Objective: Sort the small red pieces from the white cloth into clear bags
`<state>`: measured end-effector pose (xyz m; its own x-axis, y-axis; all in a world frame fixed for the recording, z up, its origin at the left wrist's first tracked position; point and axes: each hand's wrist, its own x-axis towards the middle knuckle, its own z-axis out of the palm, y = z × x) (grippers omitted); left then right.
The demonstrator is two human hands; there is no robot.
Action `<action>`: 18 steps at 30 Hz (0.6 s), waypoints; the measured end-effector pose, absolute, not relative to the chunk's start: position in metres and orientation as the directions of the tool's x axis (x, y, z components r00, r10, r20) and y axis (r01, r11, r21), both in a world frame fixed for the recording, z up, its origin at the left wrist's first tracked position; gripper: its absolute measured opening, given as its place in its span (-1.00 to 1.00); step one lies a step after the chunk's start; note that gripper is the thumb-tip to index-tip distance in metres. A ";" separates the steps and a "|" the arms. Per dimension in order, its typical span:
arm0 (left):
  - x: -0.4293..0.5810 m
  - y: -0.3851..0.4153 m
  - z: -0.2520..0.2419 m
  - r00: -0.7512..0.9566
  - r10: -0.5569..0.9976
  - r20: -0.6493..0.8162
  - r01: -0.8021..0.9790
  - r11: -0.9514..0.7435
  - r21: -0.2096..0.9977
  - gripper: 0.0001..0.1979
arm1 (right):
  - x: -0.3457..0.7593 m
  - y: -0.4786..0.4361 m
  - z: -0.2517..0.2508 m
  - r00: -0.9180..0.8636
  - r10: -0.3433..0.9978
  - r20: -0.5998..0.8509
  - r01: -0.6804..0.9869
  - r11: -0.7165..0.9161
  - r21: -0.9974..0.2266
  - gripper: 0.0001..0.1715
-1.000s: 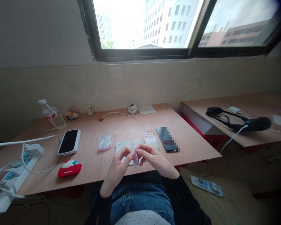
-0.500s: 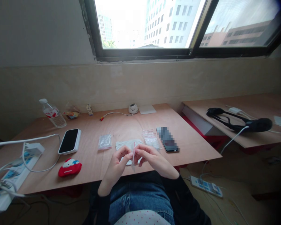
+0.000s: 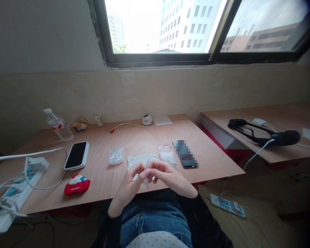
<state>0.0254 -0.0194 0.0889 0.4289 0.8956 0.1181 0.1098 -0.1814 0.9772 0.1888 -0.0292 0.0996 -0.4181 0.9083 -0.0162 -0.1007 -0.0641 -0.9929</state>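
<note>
Between my pinched fingertips is a small clear zip bag (image 3: pixel 146 183), seen nearly edge-on above the table's front edge. My left hand (image 3: pixel 133 179) grips it from the left and my right hand (image 3: pixel 164 173) from the right, thumbs touching or almost so. Most of the bag is hidden by my fingers. Under and behind my hands lies a white sheet or pouch (image 3: pixel 136 159). A clear bag with a red-edged seal (image 3: pixel 115 156) rests to the left. More zip bags (image 3: pixel 166 153) lie just beyond my right hand.
A dark phone (image 3: pixel 185 155) lies on the right. To the left are a white-cased phone (image 3: pixel 77 155), a red pouch (image 3: pixel 76 185), a water bottle (image 3: pixel 59 124) and a power strip (image 3: pixel 23 193) with cables. A white dome camera (image 3: pixel 146 119) stands at the back.
My thumbs have come closer together over the top of the bag, and less of the bag's red strip shows. Everything on the table stays where it was.
</note>
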 end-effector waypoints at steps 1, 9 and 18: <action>0.026 -0.020 0.088 0.435 0.893 0.118 0.113 -0.184 0.976 -0.74 | 0.189 -0.030 0.100 -0.413 0.911 -0.014 -0.095 -0.059 -0.994 -0.64; 0.024 -0.021 0.089 0.440 0.892 0.100 0.159 -0.187 0.969 -0.73 | 0.186 -0.030 0.099 -0.350 0.936 -0.032 -0.080 -0.064 -0.995 -0.64; 0.026 -0.024 0.093 0.414 0.895 0.170 0.252 -0.291 0.923 -0.72 | 0.169 -0.024 0.078 -0.243 0.970 -0.023 -0.084 -0.044 -0.996 -0.52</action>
<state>0.0260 -0.0236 0.0930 0.4137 0.8945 0.1695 0.2516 -0.2913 0.9230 0.1693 -0.0244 0.0777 -0.2433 0.9697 -0.0227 -0.0837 -0.0443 -0.9955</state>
